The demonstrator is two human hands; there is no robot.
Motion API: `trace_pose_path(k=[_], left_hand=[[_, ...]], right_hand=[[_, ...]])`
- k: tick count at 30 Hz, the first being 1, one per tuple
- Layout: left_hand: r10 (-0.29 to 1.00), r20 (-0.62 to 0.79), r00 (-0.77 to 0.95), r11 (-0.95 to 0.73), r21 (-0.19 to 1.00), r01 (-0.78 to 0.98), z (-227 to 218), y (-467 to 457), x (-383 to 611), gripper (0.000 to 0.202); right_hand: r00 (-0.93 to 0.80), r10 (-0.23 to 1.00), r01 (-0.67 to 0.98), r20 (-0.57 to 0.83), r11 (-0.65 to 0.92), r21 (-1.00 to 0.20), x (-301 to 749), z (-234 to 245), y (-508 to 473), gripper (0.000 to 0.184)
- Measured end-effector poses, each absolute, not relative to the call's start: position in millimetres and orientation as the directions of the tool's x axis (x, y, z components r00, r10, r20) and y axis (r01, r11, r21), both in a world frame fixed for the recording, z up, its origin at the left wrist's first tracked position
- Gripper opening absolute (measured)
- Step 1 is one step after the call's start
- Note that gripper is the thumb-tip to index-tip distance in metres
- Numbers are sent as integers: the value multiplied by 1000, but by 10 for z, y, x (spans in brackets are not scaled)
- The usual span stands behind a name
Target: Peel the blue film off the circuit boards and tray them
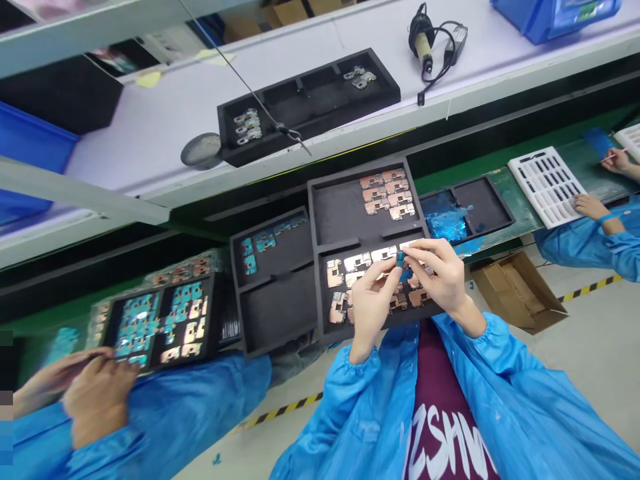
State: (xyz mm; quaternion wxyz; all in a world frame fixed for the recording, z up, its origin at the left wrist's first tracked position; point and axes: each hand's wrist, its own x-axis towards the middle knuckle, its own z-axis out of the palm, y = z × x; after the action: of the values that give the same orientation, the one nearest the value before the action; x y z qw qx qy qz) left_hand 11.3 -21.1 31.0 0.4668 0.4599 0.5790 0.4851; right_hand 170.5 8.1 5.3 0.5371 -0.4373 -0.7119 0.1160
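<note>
My left hand point(370, 310) and my right hand point(437, 273) meet above a black foam tray point(360, 207), their fingertips pinching a small blue piece point(400, 261). Just beneath my hands, shiny copper-coloured metal plates point(340, 283) lie in the tray's lower compartment, partly hidden by my fingers. More copper-coloured plates point(387, 193) sit grouped in its upper compartment. To the left, a second foam tray point(273, 257) holds several blue-covered parts. Scraps of blue film point(445, 220) lie in a smaller tray on the right.
A shelf above holds a black tray of metal parts point(305, 107) and a corded hand tool point(425, 40). Co-workers in blue sleeves sit on both sides: one hand point(95, 400) at left, another point(593, 207) on a white slotted rack point(547, 187). A cardboard box point(515, 293) stands on the floor.
</note>
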Motion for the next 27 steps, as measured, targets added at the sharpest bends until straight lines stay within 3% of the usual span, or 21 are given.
trace_pose_path(k=[5,11,16,21,24,27], left_hand=[[972,-223,-76,210,966,-150,276,-198,85,31],[896,-444,10,388,771,-505,183,-112,5,49],[880,-474,33,400,701,-590,176,-30,-137,50],[905,-418,-76,351,837,-420,236,161,-300,47],[953,-284,-105,272,955,-119,272,507,-431,40],[980,-194,48,177,952,248,229,999,-547,31]], right_hand=[[-42,704,558,709,605,-567,1744,-9,84,26],[-231,602,547,765,730,-409,1833,23,36,28],[-322,544,468,775,803,-370,1859,48,-28,28],[-193,516,446,835,804,-394,1865,-77,-138,28],[16,625,450,781,693,-564,1979,-207,-153,20],[278,774,430,569,429,-794,2175,-371,-86,6]])
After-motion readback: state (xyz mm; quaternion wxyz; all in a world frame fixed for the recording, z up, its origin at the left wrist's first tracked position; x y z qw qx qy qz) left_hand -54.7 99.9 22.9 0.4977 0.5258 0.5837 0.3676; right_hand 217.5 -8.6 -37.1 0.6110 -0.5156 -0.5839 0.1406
